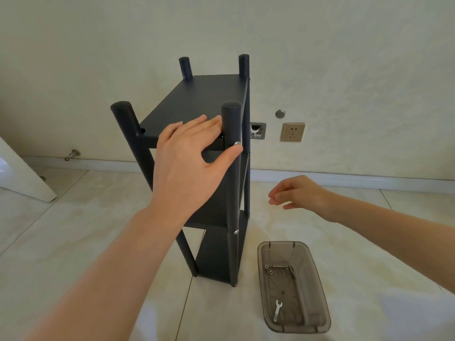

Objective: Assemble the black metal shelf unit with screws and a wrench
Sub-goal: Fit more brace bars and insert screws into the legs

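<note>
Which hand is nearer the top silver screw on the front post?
Left. The left hand reaches over the front edge of the top shelf, thumb tip beside the screw; the right hand hangs in the air, off to the right and lower, touching nothing.

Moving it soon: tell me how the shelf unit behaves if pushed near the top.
The shelf unit looks tall and narrow, so it may tip. Screws at its posts suggest stiffness. The glossy floor might let it slide.

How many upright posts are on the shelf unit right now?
4: near-left post, near-right post by the left hand, far-left post, far-right post. None seem hidden.
</note>
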### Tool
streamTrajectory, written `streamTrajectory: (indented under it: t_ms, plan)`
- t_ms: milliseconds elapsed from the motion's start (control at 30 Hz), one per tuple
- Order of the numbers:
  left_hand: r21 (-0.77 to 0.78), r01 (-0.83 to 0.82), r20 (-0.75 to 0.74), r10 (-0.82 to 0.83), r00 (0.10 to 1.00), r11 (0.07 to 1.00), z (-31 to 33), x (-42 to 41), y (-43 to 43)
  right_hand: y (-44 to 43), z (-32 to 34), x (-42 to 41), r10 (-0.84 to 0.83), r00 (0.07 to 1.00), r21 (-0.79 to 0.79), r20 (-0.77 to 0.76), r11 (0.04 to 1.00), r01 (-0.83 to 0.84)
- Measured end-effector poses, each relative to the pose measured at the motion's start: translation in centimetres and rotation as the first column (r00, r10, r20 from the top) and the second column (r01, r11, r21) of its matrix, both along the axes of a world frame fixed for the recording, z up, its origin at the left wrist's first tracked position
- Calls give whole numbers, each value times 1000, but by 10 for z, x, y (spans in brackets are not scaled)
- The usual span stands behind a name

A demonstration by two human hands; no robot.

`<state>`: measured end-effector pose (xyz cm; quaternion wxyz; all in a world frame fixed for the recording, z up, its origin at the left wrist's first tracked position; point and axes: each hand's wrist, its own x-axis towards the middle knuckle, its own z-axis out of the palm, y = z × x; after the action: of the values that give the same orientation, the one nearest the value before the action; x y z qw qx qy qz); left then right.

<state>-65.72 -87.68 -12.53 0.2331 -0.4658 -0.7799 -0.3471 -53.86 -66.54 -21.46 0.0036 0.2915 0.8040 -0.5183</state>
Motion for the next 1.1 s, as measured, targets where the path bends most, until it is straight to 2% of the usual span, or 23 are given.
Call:
streamTrajectory:
  t_ms: [67,167,300,367,467,567,633,833,1100]
  plan:
    - [-15,-6,-5,6,1000,1000,0,0,0,11,-21,-1,140,971,38,194,988,-150]
    - [-32,-20,4,20,1000,999,0,2,1,16,-68,-2,325,792,-52,516,935,-350]
    - [-57,-30,13,31,999,998,3,7,6,3,-160,5,373,662,-117,650,910,-398]
    - [-65,-36,10,37,999,997,3,8,9,-8,-205,12,346,672,-62,654,911,-408]
    - [-55,-24,12,25,1000,998,3,10,12,-14,-254,16,231,749,77,622,933,-351]
    - [-17,-47,9,47,999,999,2,13,14,-13,-285,15,163,797,116,581,953,-280]
    - [-4,-59,-20,59,998,998,-1,12,15,-14,-301,13,175,799,131,575,945,-301]
    - [25,-119,-206,122,971,993,-11,7,19,-14,-329,8,86,850,228,519,945,-235]
    - [19,-121,-216,122,969,993,-14,6,17,-20,-342,-3,33,817,408,576,854,-323]
